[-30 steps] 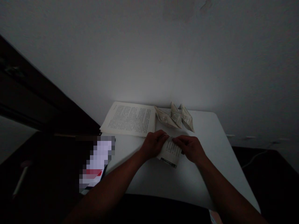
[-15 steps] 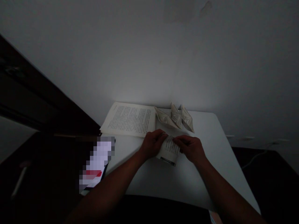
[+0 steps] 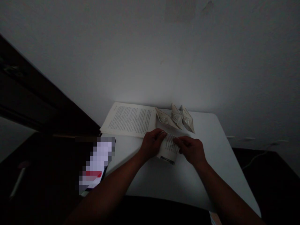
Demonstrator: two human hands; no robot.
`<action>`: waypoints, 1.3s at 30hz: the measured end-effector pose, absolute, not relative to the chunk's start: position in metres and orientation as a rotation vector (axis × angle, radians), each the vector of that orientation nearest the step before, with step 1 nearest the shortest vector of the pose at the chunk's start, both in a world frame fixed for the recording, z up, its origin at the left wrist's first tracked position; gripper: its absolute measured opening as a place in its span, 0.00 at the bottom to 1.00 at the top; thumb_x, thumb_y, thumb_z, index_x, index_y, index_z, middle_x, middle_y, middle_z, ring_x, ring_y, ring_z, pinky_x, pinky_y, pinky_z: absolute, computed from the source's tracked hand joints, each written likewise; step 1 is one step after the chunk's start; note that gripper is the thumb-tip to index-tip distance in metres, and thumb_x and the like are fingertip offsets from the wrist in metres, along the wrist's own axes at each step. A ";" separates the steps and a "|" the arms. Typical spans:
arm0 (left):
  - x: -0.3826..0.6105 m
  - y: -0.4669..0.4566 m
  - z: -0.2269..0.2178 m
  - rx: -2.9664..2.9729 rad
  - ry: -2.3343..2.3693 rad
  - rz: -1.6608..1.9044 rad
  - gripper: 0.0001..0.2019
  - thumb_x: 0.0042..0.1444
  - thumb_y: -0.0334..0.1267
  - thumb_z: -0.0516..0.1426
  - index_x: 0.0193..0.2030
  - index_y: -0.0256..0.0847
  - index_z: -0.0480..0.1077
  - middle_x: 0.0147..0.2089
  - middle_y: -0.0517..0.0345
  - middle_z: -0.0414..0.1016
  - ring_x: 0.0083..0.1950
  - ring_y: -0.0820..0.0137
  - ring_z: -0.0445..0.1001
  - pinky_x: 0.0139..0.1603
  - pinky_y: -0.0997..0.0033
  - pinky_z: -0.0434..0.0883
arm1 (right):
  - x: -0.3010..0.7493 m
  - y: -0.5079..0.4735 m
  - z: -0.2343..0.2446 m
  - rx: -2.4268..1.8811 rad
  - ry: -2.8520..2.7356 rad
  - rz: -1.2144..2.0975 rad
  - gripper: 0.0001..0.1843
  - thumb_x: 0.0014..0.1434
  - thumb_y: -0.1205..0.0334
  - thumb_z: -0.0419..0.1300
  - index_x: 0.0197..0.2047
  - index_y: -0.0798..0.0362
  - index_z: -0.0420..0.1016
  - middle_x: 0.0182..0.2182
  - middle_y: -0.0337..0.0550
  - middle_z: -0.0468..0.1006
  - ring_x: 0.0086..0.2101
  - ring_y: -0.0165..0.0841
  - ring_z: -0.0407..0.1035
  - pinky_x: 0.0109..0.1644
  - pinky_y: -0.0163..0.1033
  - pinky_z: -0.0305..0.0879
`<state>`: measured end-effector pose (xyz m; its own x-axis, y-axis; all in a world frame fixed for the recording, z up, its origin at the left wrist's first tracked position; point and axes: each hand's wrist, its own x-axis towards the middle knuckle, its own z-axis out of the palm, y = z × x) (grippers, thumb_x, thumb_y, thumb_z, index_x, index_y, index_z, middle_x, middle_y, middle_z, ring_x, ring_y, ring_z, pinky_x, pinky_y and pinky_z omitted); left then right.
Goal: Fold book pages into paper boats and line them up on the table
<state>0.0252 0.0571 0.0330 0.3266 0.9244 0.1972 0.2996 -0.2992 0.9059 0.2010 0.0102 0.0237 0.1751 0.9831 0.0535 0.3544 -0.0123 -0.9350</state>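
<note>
A folded sheet of printed paper [image 3: 168,150] is held between my two hands above the white table, with a dark strip along its near edge. My left hand [image 3: 152,143] pinches its upper left corner between thumb and fingers. At the upper right side, my right hand [image 3: 190,147] grips the paper, its fingers bent and pressed together. Just beyond the hands stand three folded paper boats: a left one [image 3: 167,118], a middle one [image 3: 177,115] and a right one [image 3: 187,119]. They are made of similar printed paper.
An open-faced book or stack of printed pages [image 3: 131,120] lies at the table's back left. A phone with a blurred, lit screen [image 3: 98,162] rests at the left edge. The white table [image 3: 217,162] meets the wall [image 3: 150,56] at the back. A dark door [image 3: 42,87] is at left.
The paper has shifted slightly left and its near edge has lifted a little. My left hand has moved slightly up and left; both hands keep their hold. The boats, book and phone stay put.
</note>
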 end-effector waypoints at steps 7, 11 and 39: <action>0.026 0.056 0.033 1.748 1.087 0.981 0.14 0.58 0.45 0.51 0.29 0.37 0.68 0.23 0.64 0.67 0.25 0.76 0.65 0.26 0.78 0.62 | 0.201 0.010 0.018 -1.409 -1.201 1.180 0.20 0.47 0.45 0.63 0.26 0.56 0.74 0.15 0.37 0.71 0.14 0.27 0.63 0.17 0.32 0.61; 0.027 0.055 0.034 1.824 1.107 0.981 0.13 0.58 0.43 0.51 0.30 0.37 0.69 0.23 0.63 0.69 0.25 0.76 0.66 0.27 0.79 0.62 | 0.202 0.009 0.021 -1.515 -1.350 1.011 0.18 0.47 0.47 0.64 0.25 0.56 0.75 0.12 0.36 0.69 0.14 0.27 0.63 0.17 0.31 0.58; 0.028 0.054 0.037 1.857 1.218 1.059 0.13 0.58 0.43 0.51 0.32 0.38 0.71 0.23 0.63 0.70 0.24 0.76 0.66 0.27 0.79 0.63 | 0.196 0.008 0.022 -1.571 -1.467 0.857 0.21 0.50 0.45 0.60 0.21 0.55 0.73 0.16 0.38 0.70 0.19 0.29 0.64 0.22 0.33 0.61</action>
